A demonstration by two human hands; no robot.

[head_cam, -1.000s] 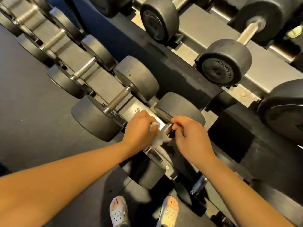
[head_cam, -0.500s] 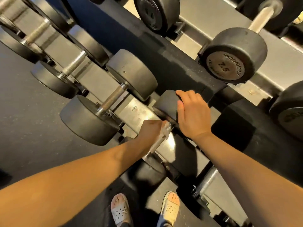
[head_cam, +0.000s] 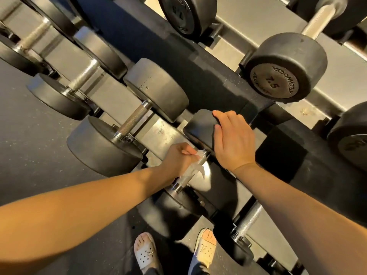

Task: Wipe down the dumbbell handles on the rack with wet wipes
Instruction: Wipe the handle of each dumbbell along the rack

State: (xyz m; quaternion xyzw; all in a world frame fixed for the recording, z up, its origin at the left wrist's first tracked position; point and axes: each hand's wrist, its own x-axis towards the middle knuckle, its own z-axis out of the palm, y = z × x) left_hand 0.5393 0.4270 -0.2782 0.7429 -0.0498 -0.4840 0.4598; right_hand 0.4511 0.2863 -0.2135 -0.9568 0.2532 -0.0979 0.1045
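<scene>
While a crumpled white wipe wraps it, the knurled handle gleams.

Single view: wide-angle camera on person's head, facing forward and steeply down over own forearms. Close range: left hand and right hand near frame centre. Frame tilted, rack running diagonally from upper left to lower right, upper tier top right. Floor left, sandals at bottom edge

A gym's free-weights corner: a tiered steel rack carries rows of black round-headed dumbbells (an upper-tier head is stamped 7.5); dark speckled rubber floor lies before the rack.
</scene>
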